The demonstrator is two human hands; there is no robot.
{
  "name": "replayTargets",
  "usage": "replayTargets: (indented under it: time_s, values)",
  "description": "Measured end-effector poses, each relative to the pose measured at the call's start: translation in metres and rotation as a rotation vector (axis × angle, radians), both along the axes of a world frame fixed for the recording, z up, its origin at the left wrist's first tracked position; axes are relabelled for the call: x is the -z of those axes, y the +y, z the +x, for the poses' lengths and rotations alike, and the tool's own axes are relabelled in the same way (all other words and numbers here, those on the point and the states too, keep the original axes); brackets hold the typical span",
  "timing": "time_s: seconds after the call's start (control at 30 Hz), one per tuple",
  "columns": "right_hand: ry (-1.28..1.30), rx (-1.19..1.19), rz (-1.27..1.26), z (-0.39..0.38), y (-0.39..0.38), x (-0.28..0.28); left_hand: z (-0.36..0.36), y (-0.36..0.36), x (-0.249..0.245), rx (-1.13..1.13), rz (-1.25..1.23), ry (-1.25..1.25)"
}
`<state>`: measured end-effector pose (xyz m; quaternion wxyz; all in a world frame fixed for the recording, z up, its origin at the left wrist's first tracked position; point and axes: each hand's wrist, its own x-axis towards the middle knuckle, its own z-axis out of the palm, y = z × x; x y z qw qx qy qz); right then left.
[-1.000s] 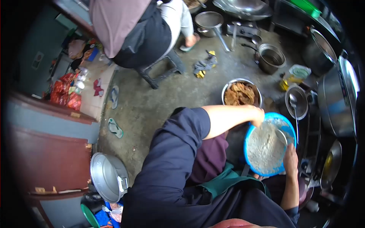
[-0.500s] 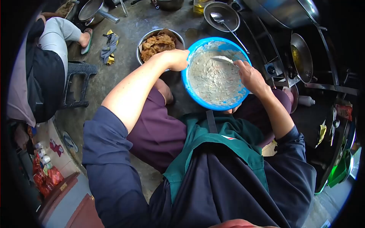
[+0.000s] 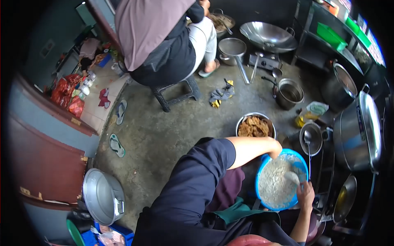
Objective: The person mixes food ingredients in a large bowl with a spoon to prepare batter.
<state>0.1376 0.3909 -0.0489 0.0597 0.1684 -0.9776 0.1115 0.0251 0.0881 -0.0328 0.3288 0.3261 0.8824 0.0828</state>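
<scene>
A blue basin (image 3: 257, 184) of thick, pale, lumpy batter (image 3: 276, 180) sits in front of me at lower right. My left hand (image 3: 276, 148) is closed on its far left rim. Over the near right side, my right hand (image 3: 305, 196) is closed around a large spoon (image 3: 292, 177), whose batter-coated, slightly blurred head rests in the mix. Its handle is mostly covered by my fingers. Just beyond my left forearm, a metal bowl (image 3: 238, 128) holds browned fried pieces (image 3: 254, 126).
A person (image 3: 164, 53) sits on a black stool (image 3: 164, 98) ahead. Gloves (image 3: 222, 94) lie on the floor. Strainer (image 3: 315, 149), oil container (image 3: 308, 116), large pot (image 3: 361, 131) and oiled pan (image 3: 344, 199) stand at right. A metal tub (image 3: 96, 197) is at lower left.
My view has swung left, so the basin now appears lower and farther right. The spoon's head has shifted toward the basin's right side. Both hands keep their holds.
</scene>
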Motion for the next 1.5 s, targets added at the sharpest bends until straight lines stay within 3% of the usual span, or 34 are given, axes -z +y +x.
replayTargets:
  time_s: [0.3, 0.37, 0.53, 0.77, 0.9, 1.0, 1.07, 1.1, 1.13, 1.2, 1.3, 1.5]
  values:
    - [-0.266, 0.072, 0.120, 0.023, 0.027, 0.028, 0.006, -0.002, 0.006, 0.092, -0.012, 0.130]
    - [-0.244, 0.061, 0.155, 0.025, 0.030, 0.033, 0.014, -0.004, -0.012, 0.059, -0.023, 0.156]
    - [-0.285, 0.115, 0.158, 0.031, 0.017, 0.015, 0.018, 0.004, -0.023, 0.037, -0.012, 0.166]
    - [-0.095, 0.057, 0.138, 0.019, 0.031, 0.018, 0.008, 0.015, -0.030, 0.049, -0.022, 0.174]
    - [-0.001, 0.330, 0.297, 0.018, 0.027, -0.028, 0.001, 0.020, -0.029, 0.031, -0.033, 0.175]
    - [-0.126, 0.597, 0.448, 0.025, 0.042, -0.059, 0.004, 0.017, -0.039, 0.021, -0.016, 0.165]
    - [-0.322, 0.742, 0.416, 0.034, 0.048, -0.074, 0.003, 0.016, -0.042, 0.042, -0.004, 0.161]
    - [-0.385, 0.680, 0.344, 0.038, 0.072, -0.065, 0.002, 0.015, -0.044, 0.039, -0.008, 0.163]
    - [-0.562, 0.598, 0.016, 0.035, 0.097, -0.053, 0.002, 0.015, -0.046, 0.035, -0.012, 0.164]
    - [-0.823, 0.679, -0.142, 0.038, 0.097, -0.060, 0.003, 0.015, -0.048, 0.030, -0.021, 0.160]
    - [-0.775, 0.659, 0.152, 0.046, 0.052, -0.091, 0.004, 0.017, -0.048, 0.007, 0.001, 0.160]
    - [-0.657, 0.645, 0.385, 0.055, 0.037, -0.087, -0.003, 0.024, -0.043, 0.073, 0.010, 0.169]
